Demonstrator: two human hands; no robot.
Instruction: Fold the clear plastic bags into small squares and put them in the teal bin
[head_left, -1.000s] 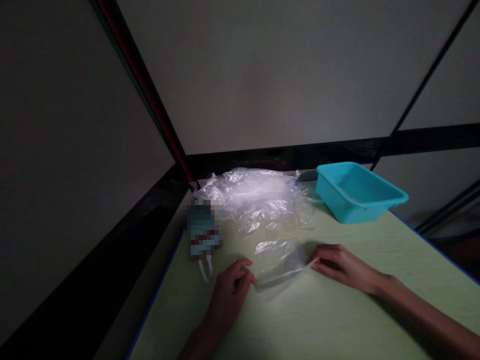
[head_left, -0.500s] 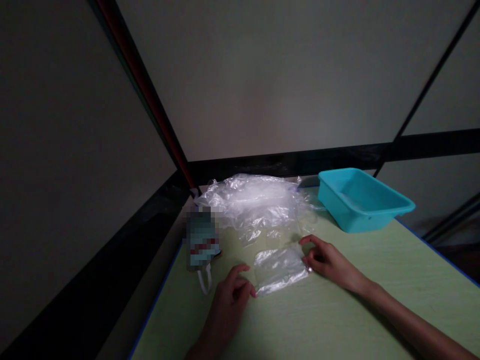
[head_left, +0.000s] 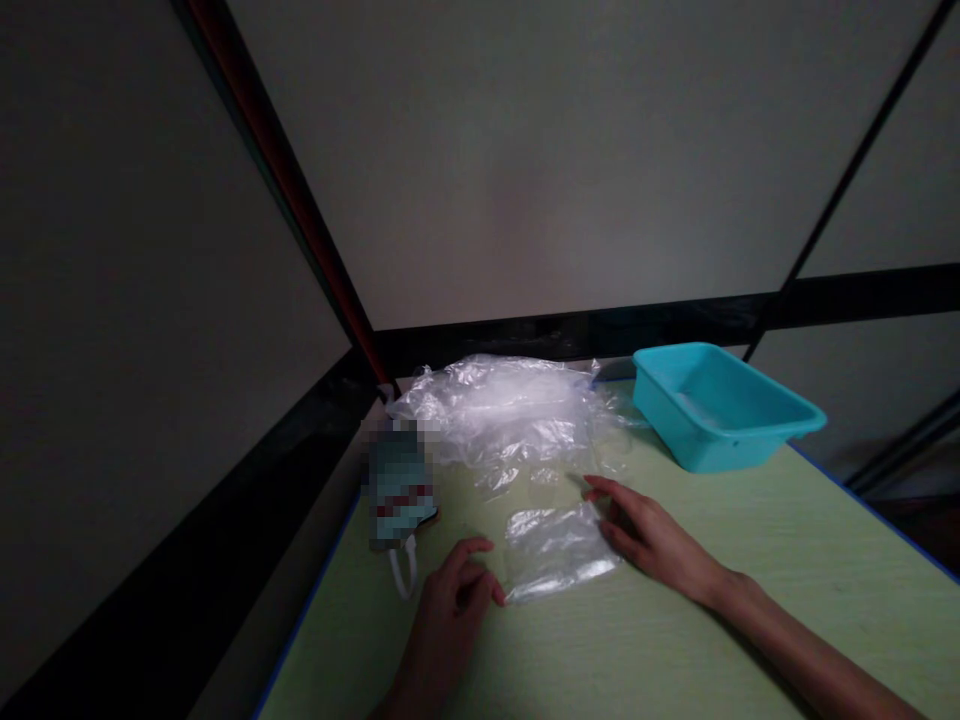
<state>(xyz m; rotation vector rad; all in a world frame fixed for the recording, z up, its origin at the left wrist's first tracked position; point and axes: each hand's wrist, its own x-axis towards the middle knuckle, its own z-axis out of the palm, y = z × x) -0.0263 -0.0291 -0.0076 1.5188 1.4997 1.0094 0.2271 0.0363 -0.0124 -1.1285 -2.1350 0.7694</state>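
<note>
A small clear plastic bag [head_left: 561,550] lies flat on the pale green table [head_left: 570,660] between my hands. At its near left corner is my left hand [head_left: 457,595], thumb tip touching or almost touching the bag, index finger held apart from the thumb. Over the bag's right edge rests my right hand [head_left: 645,525], its fingers stretched out and apart; the thumb lies along that edge. Behind the bag spreads a crumpled heap of clear plastic [head_left: 517,405], with thin loose flaps reaching toward me.
A turquoise plastic basin [head_left: 727,450] stands at the back right of the table. On the left lies a blurred-out phone-like object [head_left: 401,490] with a white strap [head_left: 405,570]. Pale wall panels [head_left: 562,180] with dark bands rise directly behind the table.
My right fingers have spread and straightened, and the hand has shifted slightly left. The small bag stays in about the same place, looking smoother. My left hand has barely moved.
</note>
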